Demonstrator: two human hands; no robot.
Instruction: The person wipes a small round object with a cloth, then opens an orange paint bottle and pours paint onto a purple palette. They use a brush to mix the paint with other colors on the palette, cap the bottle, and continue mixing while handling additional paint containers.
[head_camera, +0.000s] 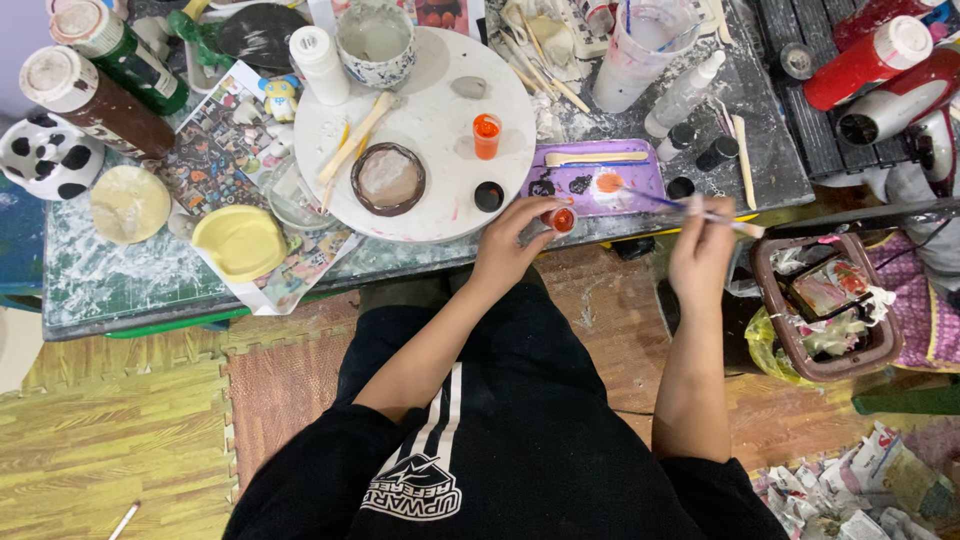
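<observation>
The left hand (505, 250) is at the near edge of the counter (110, 280), and its fingers are curled shut around a small pot of red-orange paint (562, 219). The pot sits just at the counter's edge, right below a purple tray (640, 185) with dabs of black and orange paint on it. The right hand (703, 250) is pinched shut around a thin paintbrush (690, 208). The brush lies almost flat, and its tip reaches left to the orange dab on the tray. The little pot looks light and hard, and it could be slippery if paint is on its side. It has no lid on, so it should stay upright, and the best place to hold it is around its sides, like the fingers do now. The brush looks very light and stiff, with a soft tip, so it is best held by the handle, well back from the wet end. A bit farther on the counter is a big round white board (430, 200). On it stand a small orange bottle (486, 136), a black lid (489, 196) and a brown clay bowl (388, 179). To the right, on the floor, is a brown bin (790, 340) full of scraps.
</observation>
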